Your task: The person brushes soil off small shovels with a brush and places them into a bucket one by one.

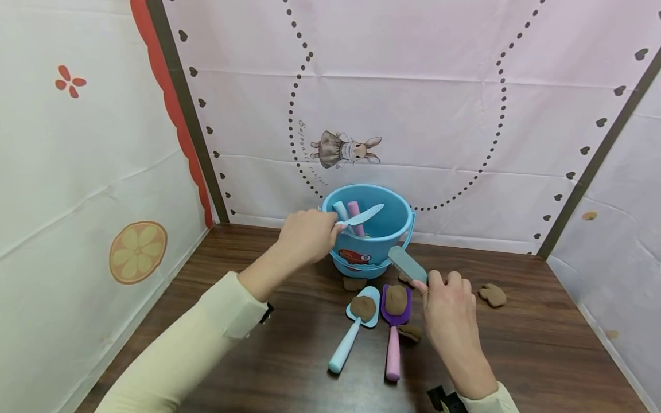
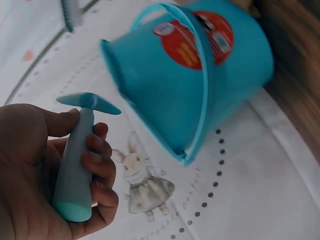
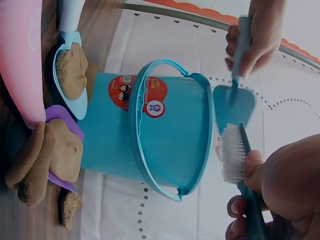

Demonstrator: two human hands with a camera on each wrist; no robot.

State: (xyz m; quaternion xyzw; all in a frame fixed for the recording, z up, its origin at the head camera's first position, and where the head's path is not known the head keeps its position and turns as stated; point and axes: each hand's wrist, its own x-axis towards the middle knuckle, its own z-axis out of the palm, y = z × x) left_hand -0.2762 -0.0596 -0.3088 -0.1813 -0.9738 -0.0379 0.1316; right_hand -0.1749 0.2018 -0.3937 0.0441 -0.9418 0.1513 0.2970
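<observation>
Left hand (image 1: pixel 308 234) curled fingers round trowel (image 2: pixel 74 170), freeing blade (image 1: pixel 368 214) over bucket (image 1: pixel 374 249) near table's (image 1: pixel 521 344) far edge; right hand (image 1: pixel 449 312) gripped brush (image 1: pixel 408 263) likewise.

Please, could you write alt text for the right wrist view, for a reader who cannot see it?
A right hand holds a brush and a left hand a blue shovel, near a blue bucket. On the picture's left, brown lumps lie on a pale blue scoop and a purple scoop.
</observation>
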